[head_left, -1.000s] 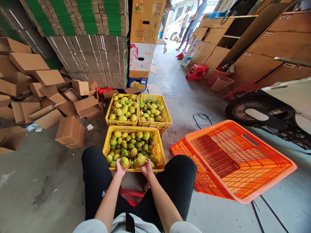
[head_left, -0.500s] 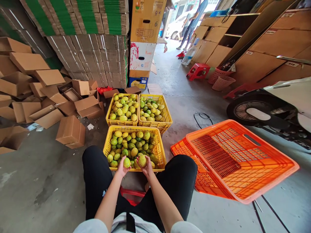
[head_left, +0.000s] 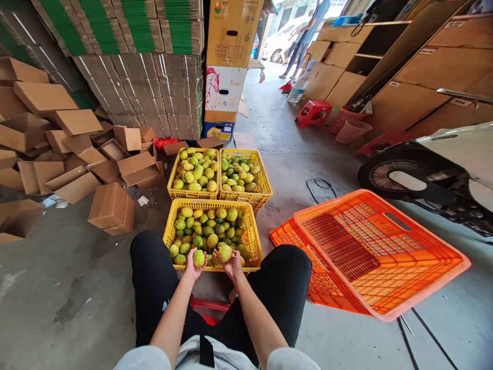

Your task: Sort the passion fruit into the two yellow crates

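Both hands are over the near edge of a yellow plastic crate (head_left: 168,220) filled with oval, yellow-green fruit (head_left: 210,226). My left hand (head_left: 193,266) has its fingers curled around a yellow-green fruit (head_left: 198,258). Cupped in my right hand (head_left: 233,265) is a paler yellow fruit (head_left: 224,253). The two fruits are held side by side, a small gap apart. I cannot tell the exact kind of fruit. Beyond the near crate stand two more yellow crates, one on the left (head_left: 192,195) and one on the right (head_left: 266,187), both holding similar fruit.
Orange plastic crates (head_left: 419,303) lie to my right, the upper one tilted. A heap of cardboard boxes (head_left: 111,208) covers the floor at left, before stacked flattened cartons (head_left: 173,77). A motorbike wheel (head_left: 393,172) and a red stool (head_left: 314,113) are farther right. A person (head_left: 304,43) stands in the background.
Both hands, still holding their fruits, have shifted very slightly, and the fruit in my right hand sits a little farther left. The crates stay in place.
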A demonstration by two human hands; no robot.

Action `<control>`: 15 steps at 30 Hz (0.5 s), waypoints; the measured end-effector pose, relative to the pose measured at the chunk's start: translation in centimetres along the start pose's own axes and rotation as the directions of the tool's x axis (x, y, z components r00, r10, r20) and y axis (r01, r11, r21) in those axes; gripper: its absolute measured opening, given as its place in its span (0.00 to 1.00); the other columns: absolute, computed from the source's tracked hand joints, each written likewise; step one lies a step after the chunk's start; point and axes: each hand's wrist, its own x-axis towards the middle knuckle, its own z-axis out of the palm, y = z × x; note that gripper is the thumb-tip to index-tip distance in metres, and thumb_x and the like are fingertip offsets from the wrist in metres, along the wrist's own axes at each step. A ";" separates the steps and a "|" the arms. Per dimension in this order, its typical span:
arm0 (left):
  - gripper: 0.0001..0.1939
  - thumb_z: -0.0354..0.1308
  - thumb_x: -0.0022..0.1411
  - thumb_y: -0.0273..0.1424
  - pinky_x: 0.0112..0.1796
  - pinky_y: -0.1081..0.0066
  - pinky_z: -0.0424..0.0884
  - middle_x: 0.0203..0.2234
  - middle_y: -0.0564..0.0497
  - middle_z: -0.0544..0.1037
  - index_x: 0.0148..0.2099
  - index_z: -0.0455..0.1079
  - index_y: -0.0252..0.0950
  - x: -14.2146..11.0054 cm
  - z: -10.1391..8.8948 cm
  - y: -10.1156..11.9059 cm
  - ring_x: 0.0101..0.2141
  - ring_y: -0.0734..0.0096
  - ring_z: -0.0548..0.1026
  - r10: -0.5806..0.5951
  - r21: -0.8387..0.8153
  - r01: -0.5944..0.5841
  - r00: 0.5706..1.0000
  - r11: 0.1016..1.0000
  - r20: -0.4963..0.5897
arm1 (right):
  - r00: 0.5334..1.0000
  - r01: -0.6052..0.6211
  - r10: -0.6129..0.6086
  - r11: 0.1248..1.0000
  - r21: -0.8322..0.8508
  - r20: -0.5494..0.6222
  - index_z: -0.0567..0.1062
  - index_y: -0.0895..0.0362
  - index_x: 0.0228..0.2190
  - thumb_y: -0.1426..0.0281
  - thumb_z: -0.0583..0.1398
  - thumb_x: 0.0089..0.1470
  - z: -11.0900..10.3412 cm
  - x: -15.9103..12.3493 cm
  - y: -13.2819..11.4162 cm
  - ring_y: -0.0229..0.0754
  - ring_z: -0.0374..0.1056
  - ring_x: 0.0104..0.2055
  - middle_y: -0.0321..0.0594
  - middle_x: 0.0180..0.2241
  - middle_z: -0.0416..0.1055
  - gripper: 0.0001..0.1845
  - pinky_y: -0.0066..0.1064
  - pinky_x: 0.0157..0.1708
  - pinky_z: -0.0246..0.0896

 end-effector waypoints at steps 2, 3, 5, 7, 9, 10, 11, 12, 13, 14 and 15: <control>0.12 0.54 0.67 0.38 0.21 0.74 0.74 0.26 0.45 0.79 0.38 0.70 0.33 0.0 -0.2 0.1 0.23 0.68 0.78 0.018 -0.039 -0.017 1.000 0.999 0.026 | 1.000 0.025 -0.025 1.000 -0.007 -0.003 0.73 0.56 0.42 0.67 0.59 0.55 0.0 0.1 -0.1 0.53 0.81 0.37 0.43 0.31 0.79 0.12 0.50 0.38 0.79; 0.14 0.52 0.68 0.39 0.21 0.73 0.74 0.26 0.44 0.79 0.39 0.71 0.32 0.0 -0.3 0.1 0.23 0.67 0.78 0.031 -0.059 -0.028 0.999 0.998 0.041 | 0.999 0.044 -0.044 0.999 -0.010 -0.018 0.73 0.55 0.41 0.66 0.60 0.55 0.0 0.1 -0.2 0.51 0.80 0.34 0.41 0.30 0.79 0.11 0.48 0.37 0.80; 0.16 0.48 0.68 0.36 0.23 0.70 0.75 0.27 0.42 0.79 0.43 0.72 0.31 0.1 -0.4 0.1 0.24 0.64 0.78 0.054 -0.087 -0.049 0.997 0.995 0.058 | 0.995 0.077 -0.076 0.997 0.007 -0.071 0.72 0.54 0.37 0.64 0.62 0.55 0.0 0.2 -0.4 0.45 0.77 0.27 0.37 0.27 0.77 0.08 0.43 0.34 0.80; 0.17 0.47 0.67 0.32 0.25 0.67 0.77 0.28 0.41 0.80 0.48 0.73 0.30 0.2 -0.5 0.1 0.26 0.61 0.80 0.072 -0.103 -0.065 0.995 0.993 0.063 | 0.988 0.094 -0.088 0.995 0.044 -0.124 0.70 0.53 0.34 0.63 0.62 0.55 0.1 0.1 -0.6 0.43 0.76 0.25 0.34 0.25 0.76 0.08 0.41 0.32 0.80; 0.18 0.49 0.66 0.30 0.28 0.65 0.78 0.29 0.41 0.81 0.53 0.72 0.30 0.2 -0.4 0.1 0.28 0.59 0.81 0.089 -0.109 -0.080 0.993 0.991 0.078 | 0.988 0.091 -0.081 0.993 0.071 -0.134 0.71 0.54 0.35 0.64 0.61 0.55 0.2 -0.1 -0.7 0.46 0.78 0.29 0.37 0.27 0.77 0.07 0.45 0.34 0.81; 0.19 0.50 0.66 0.30 0.29 0.64 0.78 0.30 0.41 0.81 0.55 0.72 0.30 0.2 -0.3 0.1 0.29 0.59 0.81 0.098 -0.107 -0.088 0.991 0.990 0.094 | 0.990 0.082 -0.072 0.994 0.077 -0.125 0.72 0.54 0.36 0.65 0.60 0.55 0.2 -0.2 -0.8 0.47 0.79 0.31 0.39 0.28 0.78 0.07 0.46 0.36 0.81; 0.19 0.51 0.67 0.31 0.29 0.65 0.79 0.31 0.42 0.81 0.57 0.72 0.32 0.1 -0.2 0.1 0.30 0.60 0.81 0.107 -0.098 -0.097 0.988 0.990 0.112 | 0.992 0.074 -0.064 0.994 0.080 -0.111 0.72 0.55 0.37 0.66 0.59 0.55 0.3 -0.4 -0.9 0.48 0.80 0.33 0.41 0.30 0.79 0.08 0.47 0.36 0.81; 0.19 0.53 0.68 0.32 0.29 0.65 0.79 0.31 0.43 0.81 0.57 0.72 0.33 0.0 -0.1 0.1 0.30 0.61 0.81 0.115 -0.085 -0.105 0.985 0.991 0.128 | 0.994 0.068 -0.060 0.994 0.080 -0.096 0.73 0.56 0.38 0.67 0.59 0.55 0.4 -0.5 -0.9 0.48 0.80 0.33 0.42 0.31 0.80 0.09 0.46 0.36 0.81; 0.18 0.53 0.69 0.33 0.29 0.67 0.78 0.31 0.45 0.81 0.57 0.72 0.34 -0.1 0.0 0.1 0.29 0.62 0.81 0.122 -0.070 -0.114 0.983 0.991 0.136 | 0.995 0.066 -0.060 0.995 0.077 -0.084 0.74 0.57 0.38 0.67 0.58 0.56 0.5 -0.6 -0.9 0.47 0.80 0.32 0.43 0.31 0.80 0.08 0.44 0.36 0.81; 0.17 0.53 0.70 0.33 0.28 0.68 0.78 0.31 0.46 0.80 0.57 0.72 0.35 -0.2 0.1 0.1 0.28 0.64 0.80 0.132 -0.059 -0.125 0.982 0.990 0.135 | 0.995 0.066 -0.061 0.995 0.070 -0.074 0.74 0.57 0.37 0.68 0.58 0.56 0.6 -0.7 -0.9 0.46 0.79 0.30 0.43 0.30 0.80 0.08 0.42 0.34 0.81; 0.16 0.53 0.71 0.34 0.27 0.69 0.77 0.31 0.47 0.80 0.56 0.72 0.36 -0.3 0.2 0.2 0.27 0.65 0.80 0.143 -0.055 -0.137 0.982 0.989 0.126 | 0.996 0.065 -0.061 0.996 0.058 -0.068 0.74 0.57 0.36 0.69 0.58 0.56 0.7 -0.8 -0.9 0.44 0.78 0.29 0.41 0.29 0.80 0.07 0.39 0.32 0.80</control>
